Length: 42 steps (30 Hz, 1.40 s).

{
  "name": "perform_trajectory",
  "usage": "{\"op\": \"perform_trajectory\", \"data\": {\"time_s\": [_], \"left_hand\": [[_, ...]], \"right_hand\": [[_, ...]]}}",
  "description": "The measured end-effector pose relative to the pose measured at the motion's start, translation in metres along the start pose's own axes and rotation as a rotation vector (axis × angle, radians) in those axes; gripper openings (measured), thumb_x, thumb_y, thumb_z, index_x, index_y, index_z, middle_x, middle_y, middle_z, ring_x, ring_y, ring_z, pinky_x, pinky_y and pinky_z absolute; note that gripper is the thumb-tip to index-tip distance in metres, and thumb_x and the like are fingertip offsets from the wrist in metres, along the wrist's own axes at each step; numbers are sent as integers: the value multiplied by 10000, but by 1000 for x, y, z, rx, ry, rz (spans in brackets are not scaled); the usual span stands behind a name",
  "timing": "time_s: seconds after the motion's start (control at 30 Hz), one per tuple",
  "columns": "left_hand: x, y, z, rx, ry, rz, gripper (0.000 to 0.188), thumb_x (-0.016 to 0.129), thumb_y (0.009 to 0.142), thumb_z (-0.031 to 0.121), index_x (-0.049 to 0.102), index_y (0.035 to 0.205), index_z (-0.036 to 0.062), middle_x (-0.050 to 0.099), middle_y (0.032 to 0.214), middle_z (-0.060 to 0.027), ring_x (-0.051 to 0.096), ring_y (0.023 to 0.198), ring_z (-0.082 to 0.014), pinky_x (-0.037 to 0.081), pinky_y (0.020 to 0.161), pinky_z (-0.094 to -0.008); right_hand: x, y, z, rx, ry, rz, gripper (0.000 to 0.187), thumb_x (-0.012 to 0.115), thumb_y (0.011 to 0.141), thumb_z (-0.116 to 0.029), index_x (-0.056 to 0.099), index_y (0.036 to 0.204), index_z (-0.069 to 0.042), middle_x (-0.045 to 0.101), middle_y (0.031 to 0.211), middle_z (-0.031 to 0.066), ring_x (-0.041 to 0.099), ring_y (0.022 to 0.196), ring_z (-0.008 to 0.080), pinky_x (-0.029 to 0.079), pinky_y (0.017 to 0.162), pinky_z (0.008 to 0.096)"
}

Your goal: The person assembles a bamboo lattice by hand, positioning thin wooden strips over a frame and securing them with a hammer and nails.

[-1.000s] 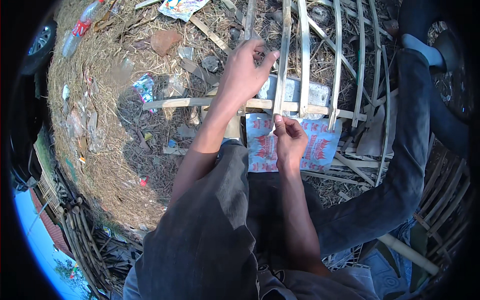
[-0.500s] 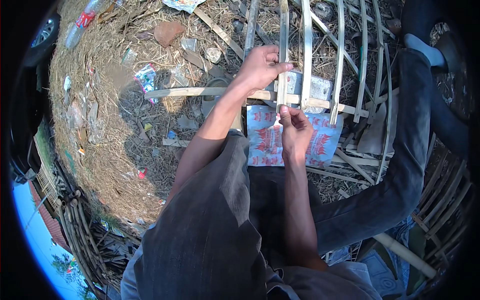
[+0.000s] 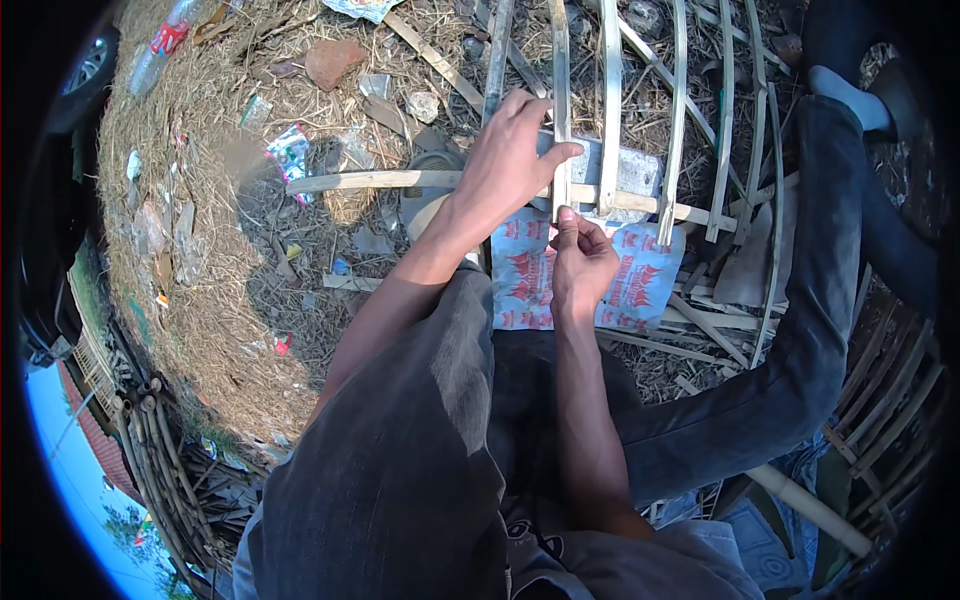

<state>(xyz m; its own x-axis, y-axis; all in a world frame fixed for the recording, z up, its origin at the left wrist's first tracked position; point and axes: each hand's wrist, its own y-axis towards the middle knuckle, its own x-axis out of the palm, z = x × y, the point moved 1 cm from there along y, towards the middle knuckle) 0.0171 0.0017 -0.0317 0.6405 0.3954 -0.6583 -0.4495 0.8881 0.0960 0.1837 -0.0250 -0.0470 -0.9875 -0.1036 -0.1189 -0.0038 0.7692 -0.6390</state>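
Pale bamboo strips run away from me side by side, over a long crosswise bamboo strip. My right hand pinches the near end of one lengthwise strip, where it meets the cross strip. My left hand lies over the cross strip, just left of that same strip. Its thumb reaches across the strip, while the fingers are apart from the thumb and curl toward the strip's left edge. Beneath the crossing sits a grey block. A printed red-and-white plastic sheet lies under my right hand.
Straw and litter cover the ground, with a brick piece and a plastic bottle at the far left. Loose bamboo pieces lie beside my bent right leg. Bamboo poles are stacked at the lower left.
My left hand has loosened from the strip, its fingers shifting left and its thumb spreading. My right hand keeps its pinch, and the strip has moved slightly left.
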Motion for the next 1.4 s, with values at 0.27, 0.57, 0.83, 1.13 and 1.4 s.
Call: {"op": "perform_trajectory", "data": {"time_s": [0.27, 0.57, 0.83, 1.13, 1.4], "left_hand": [[-6, -47, 16, 28, 258, -102, 644, 791, 828, 354, 605, 1432, 226, 570, 1361, -95, 521, 1243, -279, 314, 1039, -485], [2, -46, 14, 70, 290, -185, 436, 735, 887, 358, 709, 1310, 257, 577, 1399, -28, 490, 1265, -249, 254, 1047, -491], [4, -53, 14, 101, 298, -146, 411, 663, 950, 331, 676, 1348, 229, 530, 1441, -58, 447, 1311, -286, 248, 1057, -538], [15, -65, 5, 155, 371, -94, 500, 593, 994, 389, 550, 1478, 270, 510, 1382, -145, 497, 1176, -291, 286, 1074, -523], [24, -63, -2, 268, 507, -7, 513, 572, 990, 361, 536, 1495, 276, 549, 933, -85, 561, 909, -247, 382, 984, -443]], "right_hand": [[-7, 4, 0, -49, -56, -120, 243, 727, 976, -212, 722, 1007, 29, 701, 810, 30, 565, 672, 56, 461, 608, 237], [-159, 102, -27, -379, -331, 570, 310, 747, 874, -79, 611, 1121, 52, 657, 949, 99, 612, 803, 162, 508, 745, 292], [-161, 136, -25, -304, -967, 427, 515, 744, 878, -362, 652, 1204, 26, 645, 1220, 254, 543, 1177, 466, 408, 1016, 593], [-190, 95, -63, -9, -1623, 493, 493, 652, 910, -374, 677, 1142, 60, 666, 1231, 255, 591, 1175, 425, 405, 1065, 559], [-169, 111, -51, -310, -988, 69, 577, 634, 898, -434, 648, 1098, 107, 703, 978, 316, 673, 951, 481, 505, 865, 517]]}}
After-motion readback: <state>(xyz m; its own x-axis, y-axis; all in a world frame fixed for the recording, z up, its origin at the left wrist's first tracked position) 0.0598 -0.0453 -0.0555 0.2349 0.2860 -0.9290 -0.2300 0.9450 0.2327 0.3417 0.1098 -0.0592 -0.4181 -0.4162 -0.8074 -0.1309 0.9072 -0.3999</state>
